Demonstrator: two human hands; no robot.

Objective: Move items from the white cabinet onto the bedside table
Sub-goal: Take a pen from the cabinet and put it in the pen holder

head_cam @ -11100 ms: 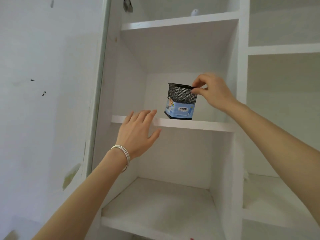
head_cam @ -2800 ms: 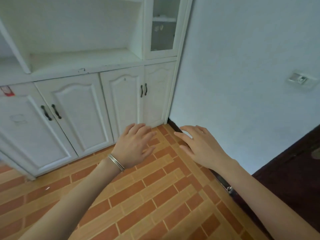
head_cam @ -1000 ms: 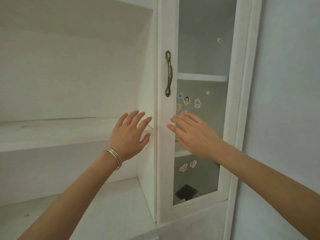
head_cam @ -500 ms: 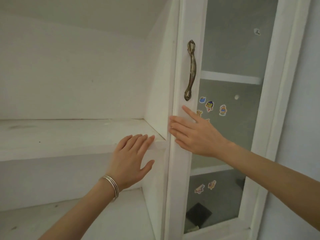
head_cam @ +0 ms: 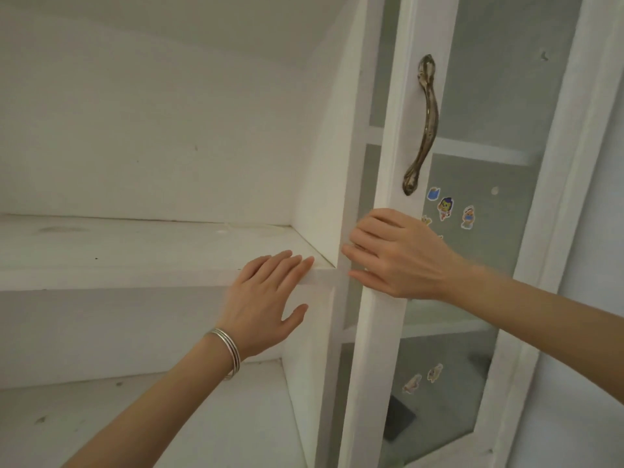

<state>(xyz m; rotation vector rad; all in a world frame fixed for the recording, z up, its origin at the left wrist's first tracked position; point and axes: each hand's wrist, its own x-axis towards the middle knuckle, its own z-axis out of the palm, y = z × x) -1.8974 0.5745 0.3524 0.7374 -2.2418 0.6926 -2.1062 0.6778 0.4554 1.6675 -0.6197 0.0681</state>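
- Right hand (head_cam: 401, 256) centre frame, fingers hooked round door (head_cam: 381, 332) edge, likely to swing it open.
- Left hand (head_cam: 266, 298) flat, released, bracing on shelf (head_cam: 135, 261).
- Dark item (head_cam: 400, 420) lower right, behind glass.

Soft, even daylight is filling the scene, dim and slightly greenish. The white painted wooden cabinet shelf (head_cam: 135, 251) is casting gentle shade beneath itself. Motion blur is smearing the left hand (head_cam: 266, 298) and the right hand (head_cam: 398, 258). Straight frame lines are bowing towards the edges.
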